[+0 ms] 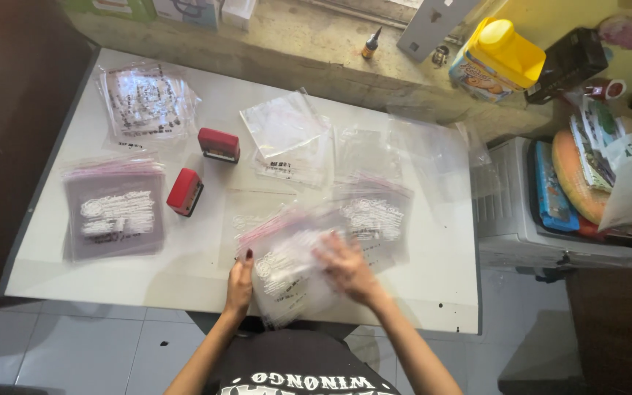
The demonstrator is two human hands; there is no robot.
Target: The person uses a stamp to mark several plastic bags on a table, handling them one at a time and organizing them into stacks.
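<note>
White worktop [184,263] over a grey tiled floor, w/ a rough concrete ledge [316,44] along the far edge; head view, looking down. At the near edge, roughly mid-length, I hold a printed clear plastic bag [287,267] betw. both hands. My left hand [240,281] pinches the bag's left side, thumb on top, fingers under, so it is closed on the film. My right hand [347,269] lies flat and spread on the bag's right half, pressing rather than gripping; it is motion-blurred, so the exact finger contact cannot be read.

Handling, as I judge it: the bag is very light, limp and slick film, prob. one of several stacked sheets, so it will slide on the ones beneath and buckle if lifted by one corner. Best hold is a pinch at a side edge or at the pinkish zip strip along the top, where the film is stiffer, w/ the other palm steadying it.

Around: a stack of printed bags [115,212] near the left edge, another stack [146,101] toward the far-left corner, loose clear bags [287,128] mid-table near the far edge, more [374,212] just beyond my right hand. Two red self-inking stamps [185,192] [219,145] sit left of centre, well apart from my hands. A yellow-lidded jar [497,58] stands on the ledge past the far-right corner.
</note>
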